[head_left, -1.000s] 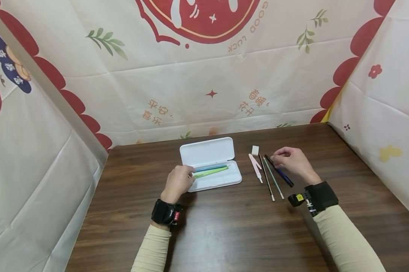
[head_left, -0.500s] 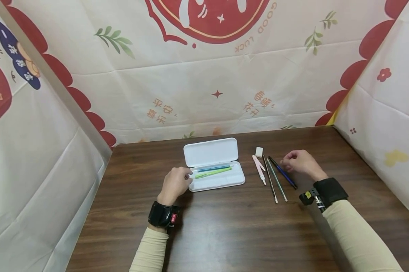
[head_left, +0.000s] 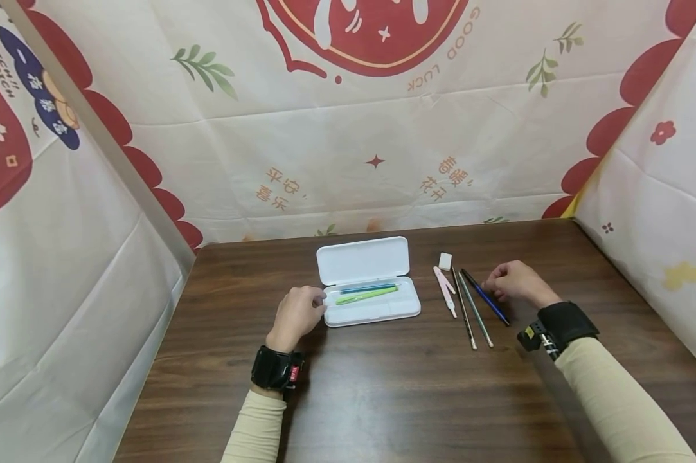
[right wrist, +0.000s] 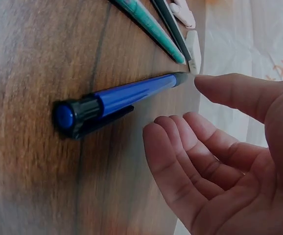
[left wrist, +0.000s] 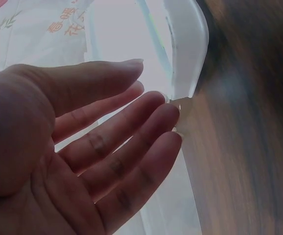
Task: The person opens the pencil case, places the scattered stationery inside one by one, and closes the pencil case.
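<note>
A white pencil case (head_left: 391, 310) lies with its lid raised. In its tray are a bright green pen (head_left: 367, 295) and a thin teal-blue pen (head_left: 371, 287). My left hand (head_left: 295, 313) is at the case's left end with fingers loosely bent, holding nothing; whether it touches the rim cannot be told. On the right, a blue pen (head_left: 488, 298) with a black clip lies on the table. My right hand (right wrist: 229, 156) is beside it, thumb and fingers apart and empty. Left of that pen lie a green pencil (head_left: 475, 310) and a dark pencil (head_left: 464, 310).
A pink compass (head_left: 446, 293) lies left of the pencils, with a white eraser (head_left: 445, 261) behind it. The brown wooden table (head_left: 376, 392) ends at a printed cloth (head_left: 336, 154) at the back. More cloth hangs at both sides.
My right hand has moved right, off the blue pen, which stays on the table. My left hand has drawn slightly left, uncovering the green pen's end. The head view has shifted a little.
</note>
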### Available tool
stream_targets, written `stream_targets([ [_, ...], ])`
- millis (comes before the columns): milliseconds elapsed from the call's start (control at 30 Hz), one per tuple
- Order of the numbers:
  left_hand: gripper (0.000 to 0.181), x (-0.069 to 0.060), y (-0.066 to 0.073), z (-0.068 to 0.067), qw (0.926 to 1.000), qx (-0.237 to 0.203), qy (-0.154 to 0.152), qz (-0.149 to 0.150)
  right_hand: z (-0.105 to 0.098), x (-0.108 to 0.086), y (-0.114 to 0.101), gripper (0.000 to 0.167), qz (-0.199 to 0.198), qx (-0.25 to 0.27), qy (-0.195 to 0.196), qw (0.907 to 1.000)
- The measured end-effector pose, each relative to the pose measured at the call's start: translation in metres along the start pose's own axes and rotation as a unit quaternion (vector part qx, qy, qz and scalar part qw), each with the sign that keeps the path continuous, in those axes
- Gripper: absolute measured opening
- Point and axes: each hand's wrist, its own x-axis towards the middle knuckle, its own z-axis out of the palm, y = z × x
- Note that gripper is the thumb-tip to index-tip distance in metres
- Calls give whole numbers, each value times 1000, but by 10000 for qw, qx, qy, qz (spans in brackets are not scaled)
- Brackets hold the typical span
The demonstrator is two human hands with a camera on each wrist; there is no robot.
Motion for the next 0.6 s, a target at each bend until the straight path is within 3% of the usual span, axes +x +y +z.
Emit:
stream_targets([
  [600, 23, -1, 0, -1, 9999, -115, -5, -60, 11, 6, -9, 21, 44, -579, -168, 9982],
])
